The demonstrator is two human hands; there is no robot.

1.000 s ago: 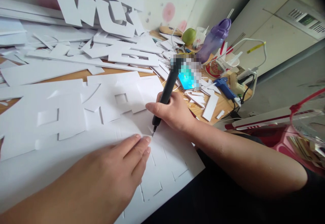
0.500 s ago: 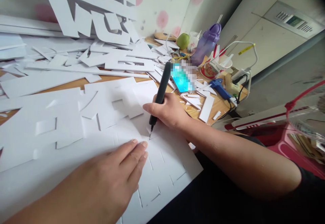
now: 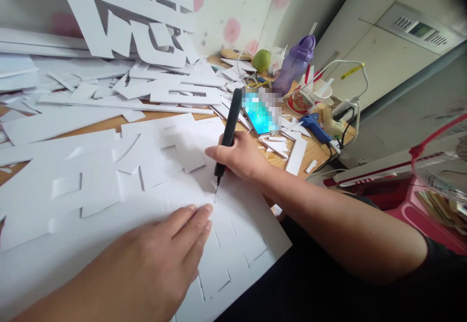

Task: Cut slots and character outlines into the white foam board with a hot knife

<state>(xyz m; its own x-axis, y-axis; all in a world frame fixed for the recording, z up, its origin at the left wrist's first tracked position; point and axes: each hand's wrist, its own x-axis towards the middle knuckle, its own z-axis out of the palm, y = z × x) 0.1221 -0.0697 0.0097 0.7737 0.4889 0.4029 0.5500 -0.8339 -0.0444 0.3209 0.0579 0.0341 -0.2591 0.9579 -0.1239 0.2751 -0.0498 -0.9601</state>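
A white foam board [image 3: 251, 224] with several cut slits lies across the near part of the table. My right hand [image 3: 241, 154] grips a black craft knife [image 3: 229, 132] with a slim blade, held nearly upright. The blade's tip meets the board just beyond my left fingertips. My left hand [image 3: 164, 249] lies flat on the board, fingers stretched out and close together, holding nothing. Cut flaps and openings show in the board's left part. I cannot tell how deep the blade sits.
White offcuts [image 3: 138, 86] pile up along the wall, below a large cut-out character [image 3: 120, 35]. At the far right of the table are a phone [image 3: 259, 117], a blue glue gun [image 3: 316, 127], a paper cup [image 3: 306, 99], a purple bottle [image 3: 295, 64] and a green fruit [image 3: 261, 61].
Both hands stay in nearly the same place, with the knife tip still at the board. The view has shifted very slightly.
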